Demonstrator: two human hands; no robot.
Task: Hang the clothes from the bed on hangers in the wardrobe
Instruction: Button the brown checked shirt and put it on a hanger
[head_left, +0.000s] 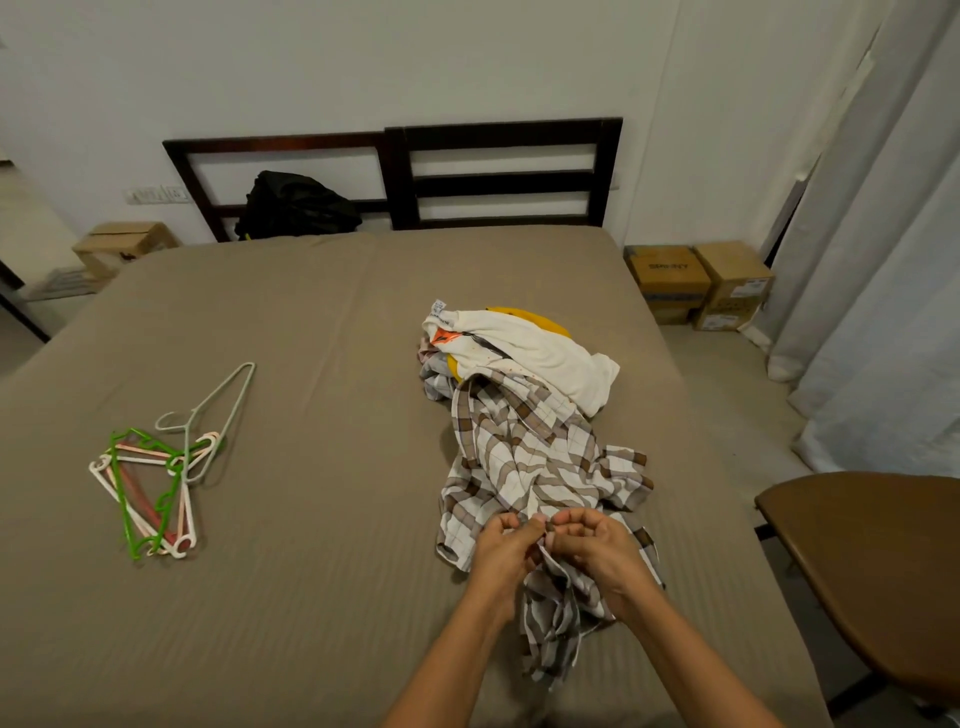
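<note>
A brown-and-white checked shirt (524, 457) lies crumpled on the bed (322, 322), trailing toward me. My left hand (506, 545) and my right hand (592, 545) both pinch its near edge, fingers curled, close together. Behind the shirt sits a pile with a white garment (540, 353) on top and a yellow one (535, 318) under it. On the left of the bed lies a heap of plastic hangers (156, 483), green, white and pink, with one pale hanger (218, 410) on top. The wardrobe is out of view.
A black bag (296, 205) leans against the dark headboard (498, 171). Cardboard boxes (696, 283) stand on the floor at the right, another box (124, 244) at the left. A brown chair seat (872, 566) is beside the bed's right edge. Curtains (883, 234) hang at far right.
</note>
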